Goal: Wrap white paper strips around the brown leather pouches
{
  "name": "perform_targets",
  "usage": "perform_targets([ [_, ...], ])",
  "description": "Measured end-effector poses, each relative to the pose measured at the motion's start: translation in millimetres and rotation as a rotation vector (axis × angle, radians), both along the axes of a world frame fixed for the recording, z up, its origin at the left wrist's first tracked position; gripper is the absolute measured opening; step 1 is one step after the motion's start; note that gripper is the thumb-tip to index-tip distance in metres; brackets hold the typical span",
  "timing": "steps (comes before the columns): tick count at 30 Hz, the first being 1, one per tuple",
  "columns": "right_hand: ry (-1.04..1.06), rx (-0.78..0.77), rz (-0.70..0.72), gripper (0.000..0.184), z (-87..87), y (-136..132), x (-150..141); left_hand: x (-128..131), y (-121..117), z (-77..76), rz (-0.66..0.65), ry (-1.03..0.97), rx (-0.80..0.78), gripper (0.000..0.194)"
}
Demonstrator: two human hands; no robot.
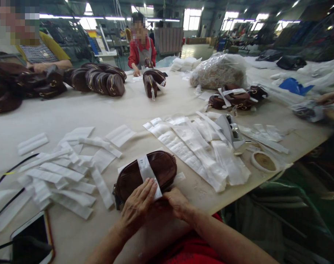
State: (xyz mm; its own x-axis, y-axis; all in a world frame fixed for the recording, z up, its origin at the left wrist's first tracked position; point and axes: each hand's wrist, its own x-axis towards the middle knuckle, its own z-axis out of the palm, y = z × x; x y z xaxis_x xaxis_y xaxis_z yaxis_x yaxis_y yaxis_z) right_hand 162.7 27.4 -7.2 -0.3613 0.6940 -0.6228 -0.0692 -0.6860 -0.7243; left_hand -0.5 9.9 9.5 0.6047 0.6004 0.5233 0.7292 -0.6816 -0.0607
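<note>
A small dark brown zip bag lies on the table in front of me, with a white wrapping strip running across its middle. My left hand rests flat on the near side of the bag, its stretched fingers pressing the strip down. At the bag's near right edge is my right hand, fingers curled and closed beside the strip's lower end. What those fingertips pinch is hidden. Gold-coloured metal rings show at the bag's ends.
Loose white strips lie left, and layered white sheets right, beside a tape dispenser and a tape roll. A phone lies near left. Brown bags line the far side, where two people stand. Another person's hands work at right.
</note>
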Motion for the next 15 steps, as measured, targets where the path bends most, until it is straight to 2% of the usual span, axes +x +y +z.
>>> perform_targets([
  [5, -0.051, -0.009, 0.039, 0.014, 14.9, -3.1, 12.0, 6.3, -1.1, -4.1, 0.049, -0.009, 0.057, 0.039],
  [7, -0.116, 0.092, 0.082, 0.014, 18.7, -8.3, 24.0, 7.7, -1.6, -5.0, 0.070, -0.021, 0.058, 0.038],
  [8, -0.193, 0.242, 0.095, 0.013, 19.9, -10.7, 31.3, 8.2, -1.9, -5.3, 0.077, -0.025, 0.059, 0.038],
  [9, -0.291, 0.466, 0.102, 0.012, 20.9, -12.3, 38.7, 8.6, -2.1, -5.4, 0.082, -0.028, 0.062, 0.037],
  [11, -0.511, 1.055, 0.109, 0.012, 22.2, -11.2, 52.2, 9.4, -2.4, -5.4, 0.087, -0.022, 0.066, 0.035],
  [12, -0.606, 1.336, 0.122, 0.019, 22.3, -7.9, 57.3, 9.7, -2.5, -5.3, 0.087, -0.017, 0.067, 0.034],
  [13, -0.675, 1.552, 0.149, 0.027, 22.0, -2.7, 60.8, 10.1, -2.5, -5.1, 0.087, -0.014, 0.068, 0.034],
  [15, -0.775, 1.821, 0.228, 0.035, 19.5, 11.6, 63.8, 10.5, -2.6, -4.4, 0.089, -0.015, 0.072, 0.033],
])
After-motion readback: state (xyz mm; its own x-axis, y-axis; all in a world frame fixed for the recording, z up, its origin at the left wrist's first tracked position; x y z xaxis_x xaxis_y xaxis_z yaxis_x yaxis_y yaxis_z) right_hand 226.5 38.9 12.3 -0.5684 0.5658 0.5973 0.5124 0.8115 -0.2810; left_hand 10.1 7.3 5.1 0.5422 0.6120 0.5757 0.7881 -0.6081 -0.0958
